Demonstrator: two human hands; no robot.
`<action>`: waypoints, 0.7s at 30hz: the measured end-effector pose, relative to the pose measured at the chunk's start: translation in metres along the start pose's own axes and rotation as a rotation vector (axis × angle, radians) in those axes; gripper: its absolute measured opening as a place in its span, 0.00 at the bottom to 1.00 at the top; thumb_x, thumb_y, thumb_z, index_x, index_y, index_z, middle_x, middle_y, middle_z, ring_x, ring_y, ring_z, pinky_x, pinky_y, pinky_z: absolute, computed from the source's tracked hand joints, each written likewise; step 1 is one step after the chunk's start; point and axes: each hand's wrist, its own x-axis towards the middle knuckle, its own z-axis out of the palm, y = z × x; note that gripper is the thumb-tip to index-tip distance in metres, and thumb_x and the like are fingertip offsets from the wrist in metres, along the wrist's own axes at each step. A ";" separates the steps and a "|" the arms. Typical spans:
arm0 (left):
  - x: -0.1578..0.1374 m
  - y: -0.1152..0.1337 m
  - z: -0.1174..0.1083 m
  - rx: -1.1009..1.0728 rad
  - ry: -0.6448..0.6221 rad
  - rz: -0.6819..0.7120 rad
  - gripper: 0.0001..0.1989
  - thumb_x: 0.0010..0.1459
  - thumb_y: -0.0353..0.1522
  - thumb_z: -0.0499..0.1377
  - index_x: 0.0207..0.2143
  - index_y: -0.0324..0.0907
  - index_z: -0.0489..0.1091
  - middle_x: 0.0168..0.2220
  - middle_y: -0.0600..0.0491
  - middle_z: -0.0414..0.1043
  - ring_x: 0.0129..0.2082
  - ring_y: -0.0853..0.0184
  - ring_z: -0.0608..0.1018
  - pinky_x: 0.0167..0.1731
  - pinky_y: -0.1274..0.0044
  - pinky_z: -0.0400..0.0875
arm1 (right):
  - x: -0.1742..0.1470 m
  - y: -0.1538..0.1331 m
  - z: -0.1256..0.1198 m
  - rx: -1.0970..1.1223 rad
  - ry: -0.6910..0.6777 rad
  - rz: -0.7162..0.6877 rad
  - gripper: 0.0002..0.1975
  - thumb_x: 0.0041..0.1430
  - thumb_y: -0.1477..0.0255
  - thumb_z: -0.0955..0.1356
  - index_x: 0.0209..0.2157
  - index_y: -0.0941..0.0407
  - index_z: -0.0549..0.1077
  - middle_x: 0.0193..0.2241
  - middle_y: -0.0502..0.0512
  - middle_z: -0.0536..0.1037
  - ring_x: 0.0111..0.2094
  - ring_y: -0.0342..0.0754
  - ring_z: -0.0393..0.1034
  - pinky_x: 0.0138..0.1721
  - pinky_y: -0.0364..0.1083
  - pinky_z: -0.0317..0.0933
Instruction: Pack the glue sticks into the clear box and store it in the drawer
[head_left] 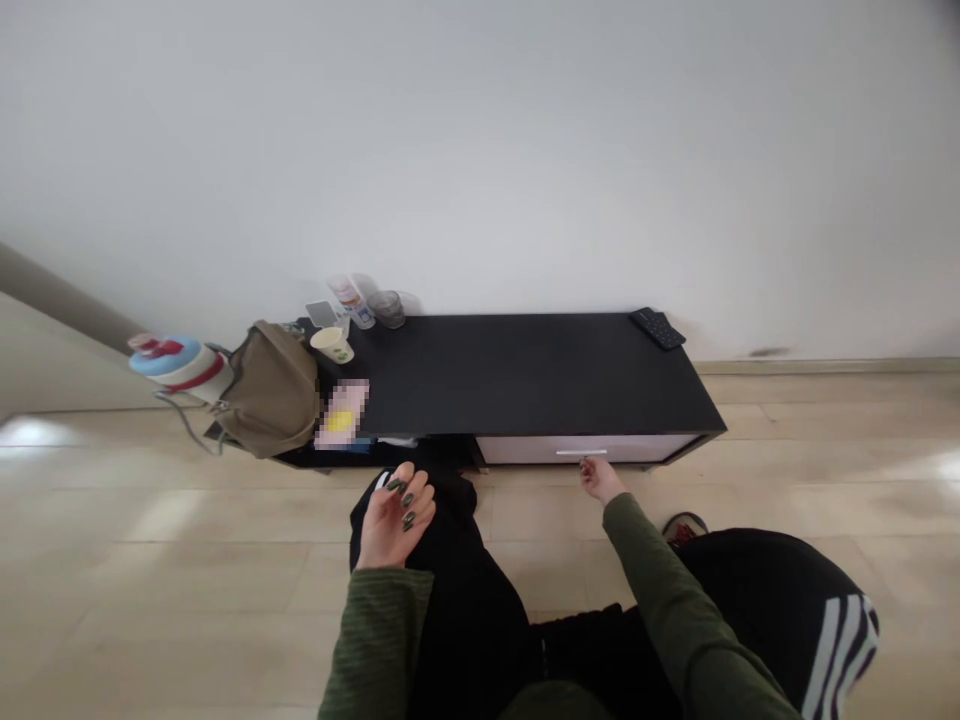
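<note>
My right hand [601,481] is at the front of a low black cabinet, its fingers curled at the thin drawer handle [581,453]. The white drawer front [517,449] sits beneath the cabinet top and looks closed. Over my knee, my left hand [397,512] is turned palm up with its fingers folded in, and nothing shows in it. Dark polish is on its nails. The left half of the cabinet is an open shelf, with something white and something blue partly showing inside.
On the cabinet top [517,370] lie a black remote control [658,328] at right and, at left, a paper cup [332,345], a glass [387,308], a spray can [352,302] and a blurred-out pink item [342,415]. A brown bag [274,390] and a large bottle [180,365] stand at the left end.
</note>
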 end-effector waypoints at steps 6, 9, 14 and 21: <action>0.008 -0.002 0.006 -0.063 0.014 0.005 0.22 0.50 0.30 0.68 0.28 0.44 0.52 0.23 0.62 0.54 0.18 0.78 0.58 0.17 0.84 0.52 | 0.024 -0.001 0.003 -0.074 0.089 -0.024 0.10 0.68 0.66 0.68 0.36 0.59 0.70 0.26 0.46 0.70 0.21 0.36 0.61 0.20 0.36 0.57; 0.009 -0.002 0.009 -0.054 0.027 -0.004 0.22 0.49 0.31 0.68 0.28 0.44 0.52 0.23 0.63 0.53 0.17 0.78 0.57 0.17 0.84 0.52 | 0.027 0.004 0.002 -0.105 0.091 -0.073 0.14 0.65 0.70 0.69 0.28 0.55 0.62 0.18 0.41 0.64 0.16 0.35 0.55 0.16 0.34 0.46; 0.011 -0.004 0.015 -0.053 0.049 -0.006 0.21 0.50 0.30 0.67 0.28 0.44 0.52 0.23 0.62 0.53 0.17 0.79 0.57 0.16 0.84 0.52 | 0.024 0.012 0.003 -0.172 0.086 -0.132 0.17 0.62 0.70 0.71 0.28 0.52 0.57 0.14 0.39 0.60 0.14 0.36 0.54 0.15 0.34 0.43; 0.014 -0.011 0.017 -0.044 0.028 -0.010 0.19 0.50 0.29 0.66 0.28 0.43 0.54 0.23 0.62 0.54 0.18 0.79 0.58 0.17 0.85 0.52 | -0.006 0.042 -0.029 -0.258 0.018 -0.215 0.17 0.56 0.72 0.73 0.25 0.53 0.58 0.12 0.41 0.61 0.13 0.37 0.57 0.14 0.35 0.41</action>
